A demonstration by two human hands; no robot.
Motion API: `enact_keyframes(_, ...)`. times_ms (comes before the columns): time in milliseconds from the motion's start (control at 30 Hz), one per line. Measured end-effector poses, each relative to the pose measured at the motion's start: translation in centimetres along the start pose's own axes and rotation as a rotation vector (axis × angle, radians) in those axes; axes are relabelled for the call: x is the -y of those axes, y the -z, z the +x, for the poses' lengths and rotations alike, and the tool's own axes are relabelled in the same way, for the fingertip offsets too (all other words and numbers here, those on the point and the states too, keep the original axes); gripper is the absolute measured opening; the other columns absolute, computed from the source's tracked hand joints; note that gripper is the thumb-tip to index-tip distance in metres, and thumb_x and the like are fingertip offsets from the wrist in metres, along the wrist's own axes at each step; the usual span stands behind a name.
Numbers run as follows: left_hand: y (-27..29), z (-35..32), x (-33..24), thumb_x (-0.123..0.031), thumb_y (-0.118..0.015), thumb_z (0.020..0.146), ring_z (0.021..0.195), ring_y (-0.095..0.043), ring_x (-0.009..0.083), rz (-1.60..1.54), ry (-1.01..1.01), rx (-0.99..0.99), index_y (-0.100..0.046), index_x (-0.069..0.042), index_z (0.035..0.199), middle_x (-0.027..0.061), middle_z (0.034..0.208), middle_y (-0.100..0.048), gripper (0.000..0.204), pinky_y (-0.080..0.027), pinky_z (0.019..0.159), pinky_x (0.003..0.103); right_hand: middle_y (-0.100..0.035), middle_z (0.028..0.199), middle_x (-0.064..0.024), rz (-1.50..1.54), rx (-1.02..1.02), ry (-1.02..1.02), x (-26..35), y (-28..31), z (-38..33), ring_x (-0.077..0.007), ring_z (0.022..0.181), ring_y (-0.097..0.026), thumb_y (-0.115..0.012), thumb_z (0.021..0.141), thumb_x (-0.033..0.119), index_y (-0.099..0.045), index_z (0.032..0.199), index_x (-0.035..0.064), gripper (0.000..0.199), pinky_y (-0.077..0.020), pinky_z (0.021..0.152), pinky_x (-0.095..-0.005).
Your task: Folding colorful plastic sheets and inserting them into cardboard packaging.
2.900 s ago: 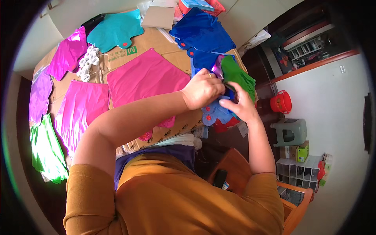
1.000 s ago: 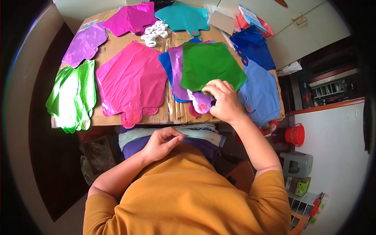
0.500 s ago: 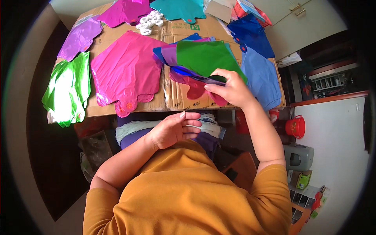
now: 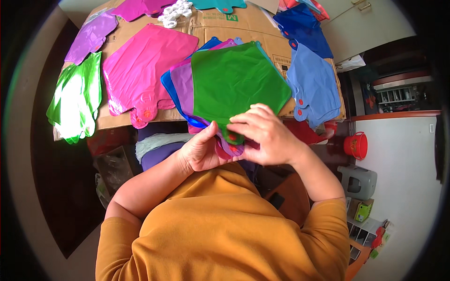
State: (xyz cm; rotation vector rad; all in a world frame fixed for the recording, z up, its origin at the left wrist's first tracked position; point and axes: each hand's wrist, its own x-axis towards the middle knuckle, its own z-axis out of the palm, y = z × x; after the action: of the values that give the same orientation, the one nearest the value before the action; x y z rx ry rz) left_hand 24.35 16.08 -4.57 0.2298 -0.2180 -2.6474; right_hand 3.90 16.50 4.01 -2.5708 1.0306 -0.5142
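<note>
Both hands, left hand and right hand, are pinching the fanned stack of flat foil balloons at its necks; grip should be staying tight, edges aligned.

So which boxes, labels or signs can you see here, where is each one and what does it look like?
Flattened cardboard box: brown, spread under the foil balloons on the table, with a small green printed mark near its far edge.
Small carton: green and yellow, on the floor at the right, beside a grey plastic stool.
No screens in view.
</note>
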Motion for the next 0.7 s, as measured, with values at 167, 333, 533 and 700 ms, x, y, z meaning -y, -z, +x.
enact_keyframes(167,-0.5,-0.1,-0.2,-0.024,-0.06,0.093,0.119,-0.056,0.0313,0.011,0.141,-0.006,-0.044,-0.004,0.135,0.0165,0.129,-0.055,0.05,-0.044,0.103,0.045,-0.062,0.12,-0.0109,0.142,-0.017,-0.044,0.8,-0.6,-1.9,-0.0285,0.116,-0.054,-0.077,0.073,0.034,-0.063,0.117,0.0039,0.056,-0.029,0.111,-0.0516)
enact_keyframes(333,0.2,0.4,-0.8,-0.007,-0.053,0.092,0.104,-0.062,0.0226,0.01,0.251,-0.102,-0.047,0.001,0.13,0.0132,0.118,-0.061,0.04,-0.05,0.092,0.036,-0.07,0.103,-0.0086,0.308,-0.209,-0.078,-0.6,-0.1,-4.0,-0.0279,0.107,-0.062,-0.072,0.079,0.024,-0.069,0.104,0.0071,0.031,-0.0295,0.111,-0.0512)
enact_keyframes(533,-1.3,0.6,-1.1,-0.012,-0.057,0.09,0.093,-0.063,0.0224,-0.001,0.189,-0.095,-0.047,0.001,0.13,0.0161,0.115,-0.062,0.043,-0.051,0.088,0.039,-0.06,0.072,-0.0009,0.385,-0.544,-0.954,-3.2,-0.6,-8.3,-0.0081,0.065,-0.058,-0.066,0.092,0.029,-0.063,0.08,-0.0007,0.032,-0.0467,0.058,-0.0254)
enact_keyframes(700,-1.1,1.2,-0.8,-0.014,-0.057,0.093,0.089,-0.062,0.0199,-0.048,0.214,-0.262,-0.052,-0.002,0.119,0.0124,0.105,-0.063,0.028,-0.052,0.085,0.037,-0.067,0.093,-0.0084,1.386,-0.42,-1.125,-2.5,-2.2,-6.4,-0.0185,0.082,-0.066,-0.065,0.092,0.035,-0.066,0.101,-0.0001,0.036,-0.0525,0.074,-0.0318)
